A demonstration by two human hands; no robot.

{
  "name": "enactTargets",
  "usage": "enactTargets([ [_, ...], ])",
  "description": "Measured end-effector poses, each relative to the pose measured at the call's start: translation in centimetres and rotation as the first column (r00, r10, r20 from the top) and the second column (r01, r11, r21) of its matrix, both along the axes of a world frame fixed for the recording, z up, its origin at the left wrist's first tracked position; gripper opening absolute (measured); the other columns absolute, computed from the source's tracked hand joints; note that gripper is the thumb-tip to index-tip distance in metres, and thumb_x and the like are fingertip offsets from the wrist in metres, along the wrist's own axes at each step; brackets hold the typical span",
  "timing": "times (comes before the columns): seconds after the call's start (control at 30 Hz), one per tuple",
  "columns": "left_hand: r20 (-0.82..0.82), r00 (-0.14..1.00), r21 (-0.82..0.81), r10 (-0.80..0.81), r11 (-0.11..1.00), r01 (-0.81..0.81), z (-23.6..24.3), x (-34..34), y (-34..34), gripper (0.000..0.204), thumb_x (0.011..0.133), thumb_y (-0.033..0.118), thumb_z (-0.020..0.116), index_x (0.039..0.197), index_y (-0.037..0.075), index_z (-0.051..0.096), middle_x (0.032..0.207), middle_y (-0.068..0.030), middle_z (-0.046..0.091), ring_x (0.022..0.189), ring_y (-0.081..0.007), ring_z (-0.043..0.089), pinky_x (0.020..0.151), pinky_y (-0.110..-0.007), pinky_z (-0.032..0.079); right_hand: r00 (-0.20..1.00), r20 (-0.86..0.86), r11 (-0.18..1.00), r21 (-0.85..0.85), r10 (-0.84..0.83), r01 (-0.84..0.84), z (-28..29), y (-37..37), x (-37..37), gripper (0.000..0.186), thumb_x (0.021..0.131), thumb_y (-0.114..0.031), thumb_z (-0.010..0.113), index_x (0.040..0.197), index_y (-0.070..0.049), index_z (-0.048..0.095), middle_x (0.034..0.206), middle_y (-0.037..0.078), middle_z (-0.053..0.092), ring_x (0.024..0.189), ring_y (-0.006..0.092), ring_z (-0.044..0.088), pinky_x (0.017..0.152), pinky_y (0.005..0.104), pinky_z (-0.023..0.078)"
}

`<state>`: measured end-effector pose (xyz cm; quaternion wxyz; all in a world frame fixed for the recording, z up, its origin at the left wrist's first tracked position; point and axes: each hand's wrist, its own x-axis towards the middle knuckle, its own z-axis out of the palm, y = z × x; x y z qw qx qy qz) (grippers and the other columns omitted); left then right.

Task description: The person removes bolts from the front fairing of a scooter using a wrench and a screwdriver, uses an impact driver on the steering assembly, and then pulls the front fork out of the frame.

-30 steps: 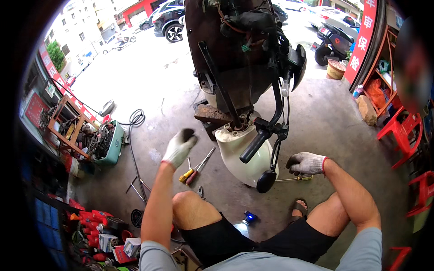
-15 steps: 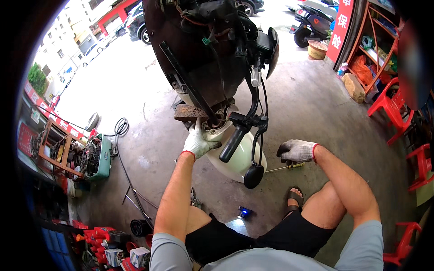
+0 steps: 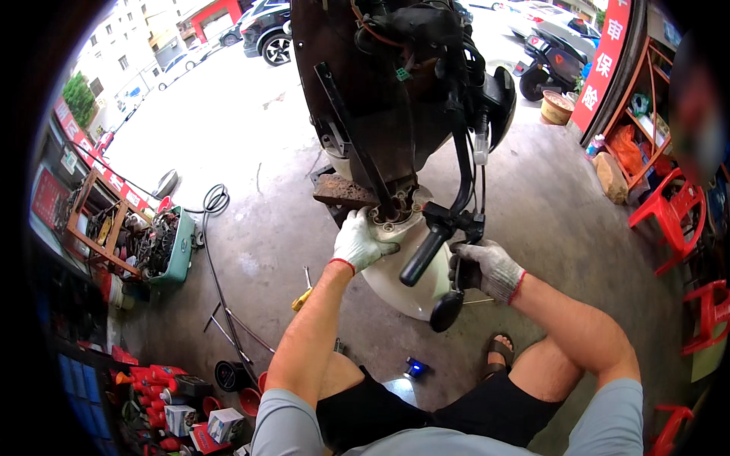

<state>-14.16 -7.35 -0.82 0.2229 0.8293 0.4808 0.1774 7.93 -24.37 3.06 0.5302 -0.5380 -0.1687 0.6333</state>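
A white scooter front fender (image 3: 411,292) sits below the dark, stripped scooter front (image 3: 365,99). My left hand (image 3: 361,242), in a white work glove, grips its upper left edge, thumb laid across the top. Beside that hand, a dark steering tube (image 3: 389,205) stands in the fender's opening. My right hand (image 3: 490,267), in a soiled glove, is closed against the fender's right side, with its fingertips partly hidden behind the lever and mirror stem. The handlebar grip (image 3: 426,257) and round black mirror (image 3: 446,311) hang over the fender between my hands.
A rusty brown block (image 3: 342,191) lies behind my left hand. A yellow-handled screwdriver (image 3: 302,299) and a small blue-lit device (image 3: 416,368) rest on the floor. Left are a black hose (image 3: 216,199) and a green bin of parts (image 3: 176,254); red chairs (image 3: 673,216) stand right.
My right hand has moved left from open air to the fender's side. My left hand stays on the fender. The view has shifted, and a screwdriver now shows beside my left forearm.
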Motion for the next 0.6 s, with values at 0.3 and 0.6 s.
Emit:
enactTargets([
  [0.3,0.09,0.995,-0.025,0.033,0.999,-0.03,2.2,0.1,0.2,0.102,0.052,0.04,0.09,0.135,0.0,0.046,0.13,-0.0219,0.05,0.121,-0.036,0.051,0.104,-0.041,0.045,0.897,0.428,0.993,0.028,-0.113,0.112,1.8,-3.4,6.8,0.019,0.088,-0.019,0.064,0.093,-0.001,0.063,0.07,0.005,0.059,0.054,0.0149,0.054,0.049,0.0307,0.045],
  [0.6,0.183,0.982,-0.009,0.052,0.999,-0.051,5.5,-0.7,0.6,0.099,0.051,0.038,0.089,0.133,0.001,0.048,0.128,-0.0212,0.053,0.12,-0.0349,0.053,0.104,-0.04,0.045,0.891,0.455,0.999,0.039,0.003,-0.023,3.1,-3.4,9.4,0.016,0.091,-0.018,0.061,0.094,-0.003,0.058,0.072,0.005,0.058,0.054,0.0163,0.056,0.049,0.0326,0.047],
])
